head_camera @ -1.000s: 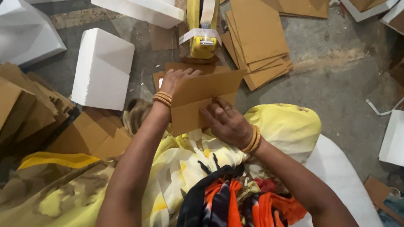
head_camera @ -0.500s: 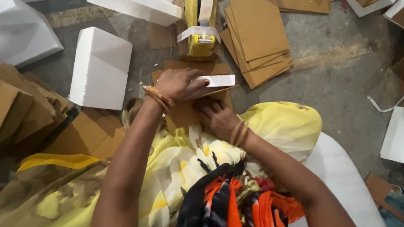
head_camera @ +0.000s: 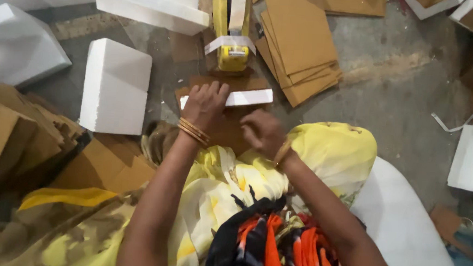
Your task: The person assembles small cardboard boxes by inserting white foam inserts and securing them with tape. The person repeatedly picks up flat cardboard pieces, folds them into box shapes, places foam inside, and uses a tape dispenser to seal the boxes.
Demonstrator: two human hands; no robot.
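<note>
Left hand [head_camera: 205, 105] lies palm-down on a brown cardboard piece [head_camera: 231, 128], fingers over a thin white foam strip [head_camera: 238, 98] at its far edge; right hand [head_camera: 262, 132] is curled on the cardboard just beside it. Just beyond the strip is a yellow tape dispenser [head_camera: 232, 37], with a cardboard stack [head_camera: 302, 41] to its right. A white foam block [head_camera: 114, 85] stands on the floor [head_camera: 397, 99] to the left, loose cardboard sheets [head_camera: 12, 135] nearer left, yellow cloth [head_camera: 328, 152] over the lap.

Your left hand [head_camera: 205, 105] has pressed the cardboard flap [head_camera: 231, 128] flat, baring a white foam strip [head_camera: 245, 98]; your right hand [head_camera: 262, 132] has drawn back.
</note>
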